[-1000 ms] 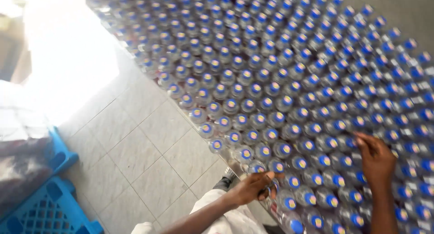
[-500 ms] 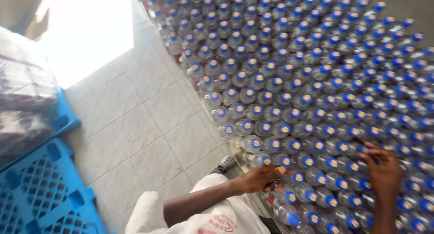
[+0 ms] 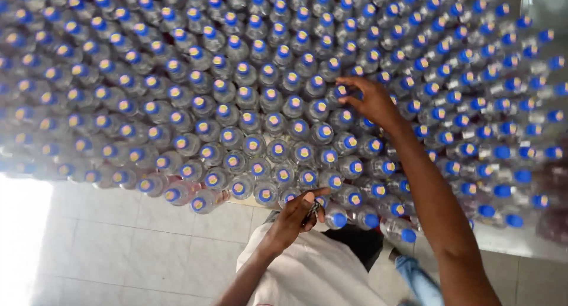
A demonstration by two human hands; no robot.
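**Q:** What does each hand's grip show?

**A:** The left hand (image 3: 294, 216) is pinched shut on a small dark object (image 3: 312, 210), too small to identify, at the near edge of the bottles (image 3: 248, 114). The right hand (image 3: 371, 100) lies farther in among the bottles, fingers curled loosely over the blue caps (image 3: 325, 130); whether this grip is clenched on a cap or merely resting, I cannot tell.

**Q:** Where do the bottles stand relative to the grips?

**A:** Clear bottles with blue caps are packed cap to cap in a dense field that runs beyond, left and right of both hands. The nearest row sits just beside the left hand's fingertips; the right hand touches caps several rows deeper. Any desk beneath them is hidden.

**Q:** What lies on the near side of the grips?

**A:** A pale tiled floor (image 3: 124, 247), the person's white shirt (image 3: 307, 270) and a blue trouser leg (image 3: 417, 279)
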